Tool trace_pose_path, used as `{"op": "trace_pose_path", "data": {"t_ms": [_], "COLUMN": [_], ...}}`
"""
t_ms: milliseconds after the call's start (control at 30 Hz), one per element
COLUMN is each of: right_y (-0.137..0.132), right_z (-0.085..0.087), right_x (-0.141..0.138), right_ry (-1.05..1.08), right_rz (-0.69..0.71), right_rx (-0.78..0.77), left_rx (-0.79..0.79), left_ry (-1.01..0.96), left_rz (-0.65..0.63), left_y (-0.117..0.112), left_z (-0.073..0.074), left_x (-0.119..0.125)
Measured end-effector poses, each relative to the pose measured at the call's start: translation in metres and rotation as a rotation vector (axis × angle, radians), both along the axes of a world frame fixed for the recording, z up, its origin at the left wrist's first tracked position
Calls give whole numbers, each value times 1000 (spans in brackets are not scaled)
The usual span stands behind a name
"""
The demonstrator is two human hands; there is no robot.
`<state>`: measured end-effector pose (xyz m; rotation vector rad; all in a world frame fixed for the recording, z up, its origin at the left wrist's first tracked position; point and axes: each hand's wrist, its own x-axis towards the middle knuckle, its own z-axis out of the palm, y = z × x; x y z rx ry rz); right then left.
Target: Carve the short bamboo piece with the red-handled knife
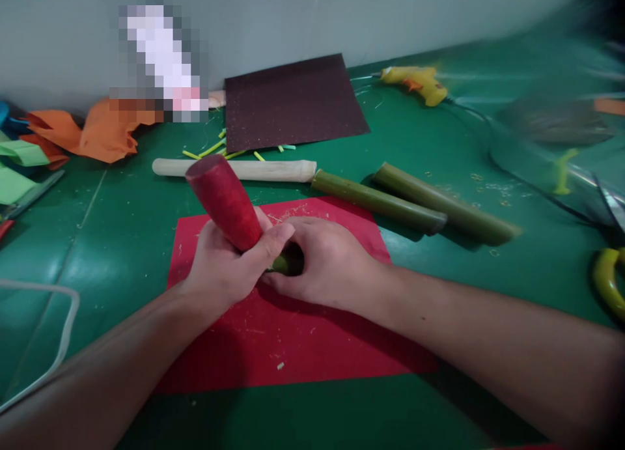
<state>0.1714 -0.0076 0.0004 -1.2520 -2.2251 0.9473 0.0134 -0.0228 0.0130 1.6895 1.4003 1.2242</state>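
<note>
My left hand (229, 258) is closed round a tool with a thick red handle (222, 199), which tilts up and to the left. The tool's working end is hidden by my fingers, so I cannot tell its kind. Close against it, my right hand (327, 258) wraps round a short green bamboo piece (289, 262), of which only a small dark-ended part shows between my hands. Both hands are over a red sheet (312, 352) scattered with pale shavings. Just beyond lie two green bamboo tubes (378, 201) (446, 206) and a pale peeled bamboo stick (273, 170).
A dark brown sheet (293, 105) lies at the back. Near it is a yellow glue gun (415, 84) with a black cord. Yellow-handled scissors (608, 281) lie far right. Crumpled orange paper (110, 131) lies at left, and a white cable (68, 320) curves at front left.
</note>
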Motion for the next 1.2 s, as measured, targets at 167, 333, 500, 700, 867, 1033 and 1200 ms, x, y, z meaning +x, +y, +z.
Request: {"op": "trace_pose_path", "data": {"t_ms": [167, 333, 500, 700, 867, 1033, 1200], "right_y": [2, 3, 1, 0, 1, 1, 0], "right_z": [-2, -2, -2, -1, 0, -1, -1], "right_x": [0, 0, 0, 0, 1, 1, 0], "right_ry": [39, 19, 2, 18, 16, 10, 26], "right_rz": [-23, -31, -34, -12, 1, -6, -10], "right_rx": [32, 25, 31, -8, -12, 13, 8], "left_rx": [-15, -3, 20, -40, -37, -29, -20], "left_ry": [-13, -16, -77, -106, -70, -31, -24], "left_rz": [68, 81, 172, 69, 21, -14, 33], "left_y": [-1, -4, 1, 3, -1, 0, 0], "left_z": [1, -1, -1, 0, -1, 0, -2], "left_x": [3, 2, 0, -2, -1, -1, -1]}}
